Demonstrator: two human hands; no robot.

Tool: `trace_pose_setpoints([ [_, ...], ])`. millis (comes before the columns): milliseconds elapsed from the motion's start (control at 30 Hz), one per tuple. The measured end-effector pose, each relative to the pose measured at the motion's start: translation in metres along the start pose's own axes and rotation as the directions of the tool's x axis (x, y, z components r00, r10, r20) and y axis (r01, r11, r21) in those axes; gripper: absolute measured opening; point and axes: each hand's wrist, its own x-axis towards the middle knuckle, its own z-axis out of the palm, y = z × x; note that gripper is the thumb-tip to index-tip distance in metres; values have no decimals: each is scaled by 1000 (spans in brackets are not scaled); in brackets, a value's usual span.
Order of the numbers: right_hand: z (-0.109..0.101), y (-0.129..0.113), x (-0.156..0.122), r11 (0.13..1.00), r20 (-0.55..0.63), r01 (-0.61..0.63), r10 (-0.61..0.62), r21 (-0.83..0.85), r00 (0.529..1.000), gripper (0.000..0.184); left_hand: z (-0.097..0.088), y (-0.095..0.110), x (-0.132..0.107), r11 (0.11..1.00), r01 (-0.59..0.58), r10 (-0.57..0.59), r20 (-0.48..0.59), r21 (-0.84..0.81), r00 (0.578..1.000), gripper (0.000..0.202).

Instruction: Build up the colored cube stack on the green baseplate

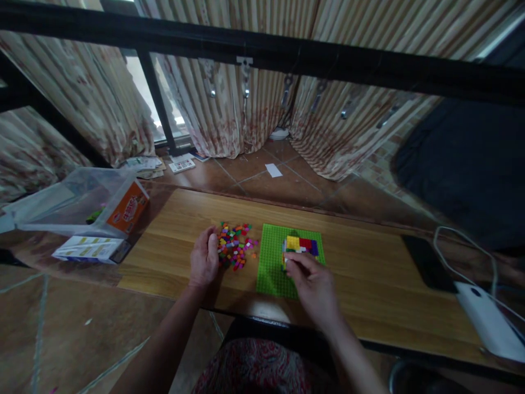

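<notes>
A green studded baseplate (270, 257) lies on the wooden board. On it stands a small build of toy bricks (292, 242), with yellow, red, blue and white among its colours. My right hand (315, 282) is over the baseplate, thumb and fingertips pinched on a small whitish brick (287, 262) at the build's near left side. Its fingers partly cover the build. To the left, a loose heap of small coloured bricks (235, 246) is spread on the wood. My left hand (205, 258) rests at the heap's left edge, thumb up and fingers loosely curved, with nothing visible in it.
A clear plastic bin (77, 191) with an orange label and a flat box (91, 249) stand left of the wooden board (361, 262). At the right lie a black phone-like slab (429, 262), a white device (490, 320) and a white cable (494, 268). A dark bar crosses above.
</notes>
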Motion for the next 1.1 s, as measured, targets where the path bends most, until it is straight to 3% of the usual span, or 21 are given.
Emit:
trace_pose_setpoints([
  [133,-34,21,7,995,-158,-26,11,-92,987,29,0,1,0,1000,6,-6,5,21,1000,48],
  [267,-47,25,18,971,-217,-27,-25,-238,976,29,-1,2,1,999,-4,4,13,32,1000,47],
  [500,-41,18,29,894,-186,-51,-37,-445,982,27,0,0,1,999,-3,2,13,41,1000,46],
  [767,-35,21,36,772,-92,29,-113,-636,989,28,1,1,2,999,19,-20,21,39,1000,48],
  [933,-33,29,36,782,-115,68,-176,-619,978,31,0,2,2,999,9,-10,23,51,1000,48],
  [1100,-39,39,33,854,-153,131,-237,-503,959,28,1,1,2,999,2,-3,28,47,1000,49],
])
